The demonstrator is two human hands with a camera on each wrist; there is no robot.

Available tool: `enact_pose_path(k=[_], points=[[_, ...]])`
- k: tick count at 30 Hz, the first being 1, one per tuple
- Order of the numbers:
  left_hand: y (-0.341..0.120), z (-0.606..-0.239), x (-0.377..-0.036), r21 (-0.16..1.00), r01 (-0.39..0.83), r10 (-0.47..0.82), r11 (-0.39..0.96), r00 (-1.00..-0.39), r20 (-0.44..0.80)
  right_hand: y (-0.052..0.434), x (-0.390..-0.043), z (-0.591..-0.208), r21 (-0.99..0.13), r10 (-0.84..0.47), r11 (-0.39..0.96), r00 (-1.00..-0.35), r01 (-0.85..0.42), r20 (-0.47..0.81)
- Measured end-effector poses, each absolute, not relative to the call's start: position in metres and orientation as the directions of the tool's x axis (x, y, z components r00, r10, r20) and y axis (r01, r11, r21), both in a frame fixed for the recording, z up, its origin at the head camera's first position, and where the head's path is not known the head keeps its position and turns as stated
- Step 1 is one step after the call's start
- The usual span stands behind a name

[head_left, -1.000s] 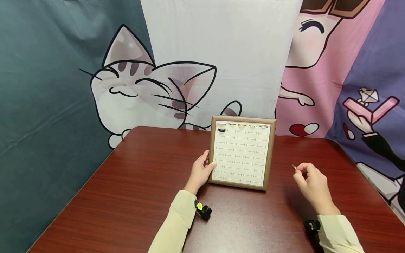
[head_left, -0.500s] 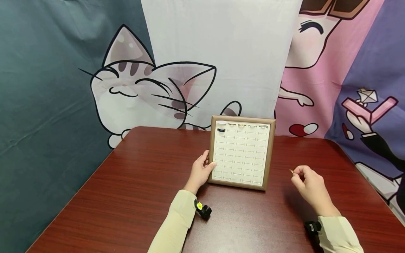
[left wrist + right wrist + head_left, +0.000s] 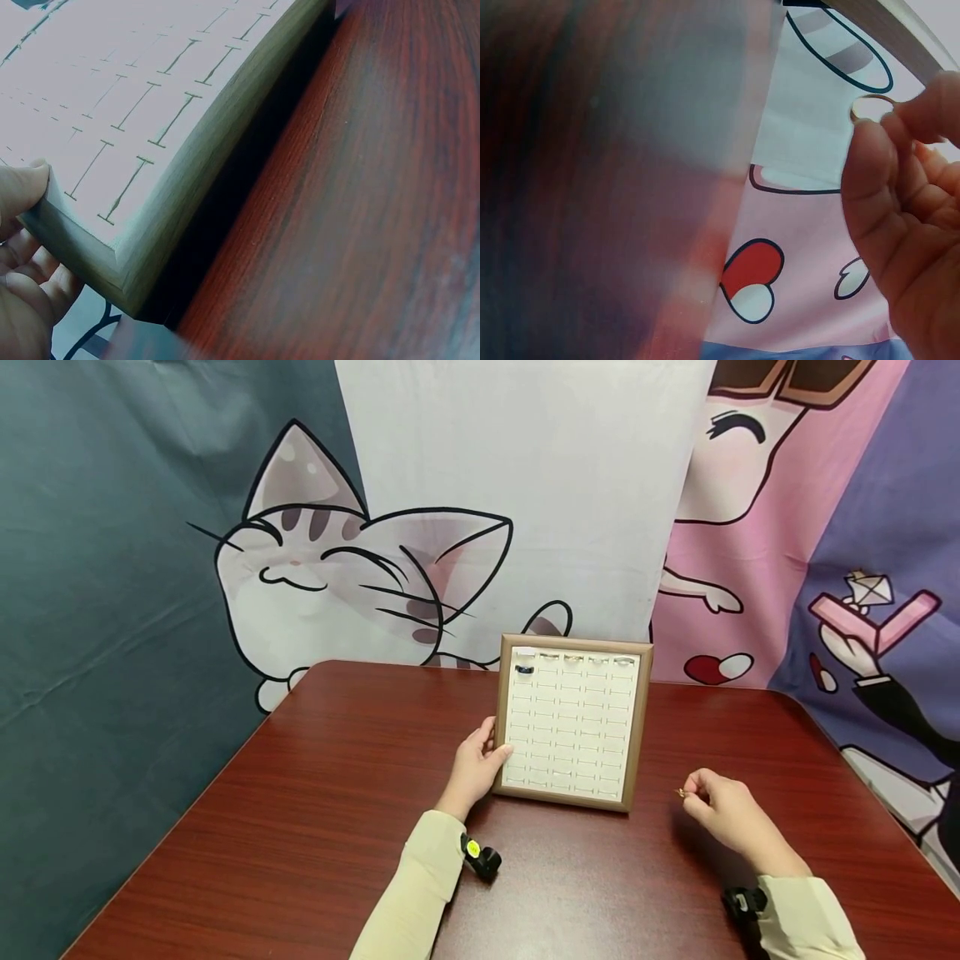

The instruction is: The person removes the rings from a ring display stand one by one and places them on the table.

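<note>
A wood-framed ring display board [image 3: 637, 735] with a cream slotted face stands tilted on the table. My left hand [image 3: 474, 768] grips its left edge, thumb on the front and fingers behind, as the left wrist view also shows. Several rings [image 3: 573, 657] sit along the top row, and a dark blue ring [image 3: 524, 669] is below at the left. To the right of the board, apart from it, my right hand [image 3: 727, 810] pinches a gold ring [image 3: 871, 97] between thumb and index finger. Part of that ring is hidden by the fingertips.
The reddish-brown wooden table [image 3: 337, 810] runs beneath both arms. Behind it hangs a cartoon-printed cloth [image 3: 585, 485]. Small black cameras [image 3: 482, 857] are strapped to both wrists.
My right hand has moved down and slightly left in the head view, still pinching the gold ring. The left hand and the display board have stayed in place.
</note>
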State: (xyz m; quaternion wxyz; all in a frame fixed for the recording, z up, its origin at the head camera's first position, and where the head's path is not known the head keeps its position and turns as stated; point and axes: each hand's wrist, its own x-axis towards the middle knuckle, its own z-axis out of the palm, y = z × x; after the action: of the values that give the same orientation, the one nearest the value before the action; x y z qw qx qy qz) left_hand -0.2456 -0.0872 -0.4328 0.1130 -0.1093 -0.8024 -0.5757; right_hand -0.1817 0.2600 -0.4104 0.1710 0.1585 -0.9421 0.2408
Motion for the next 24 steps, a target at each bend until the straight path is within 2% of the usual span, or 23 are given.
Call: enact_pose_path(k=[5, 9, 24], points=[[-0.0868, -0.433, -0.246, 0.905, 0.302, 0.043, 0.299, -0.952, 0.303, 0.261, -0.1799, -0.4093, -0.486, -0.208, 0.821, -0.951, -0.297, 0.23], [-0.0869, -0.4336, -0.246, 0.904, 0.308, 0.043, 0.298, -0.95, 0.309, 0.2613, -0.178, -0.4095, -0.544, -0.207, 0.806, -0.972, -0.235, 0.112], [-0.0872, -0.4364, -0.2471, 0.906, 0.315, 0.05, 0.284, -0.948, 0.314, 0.2663, -0.1772, -0.4169, -0.552, -0.31, 0.791, -0.951, -0.262, 0.006]])
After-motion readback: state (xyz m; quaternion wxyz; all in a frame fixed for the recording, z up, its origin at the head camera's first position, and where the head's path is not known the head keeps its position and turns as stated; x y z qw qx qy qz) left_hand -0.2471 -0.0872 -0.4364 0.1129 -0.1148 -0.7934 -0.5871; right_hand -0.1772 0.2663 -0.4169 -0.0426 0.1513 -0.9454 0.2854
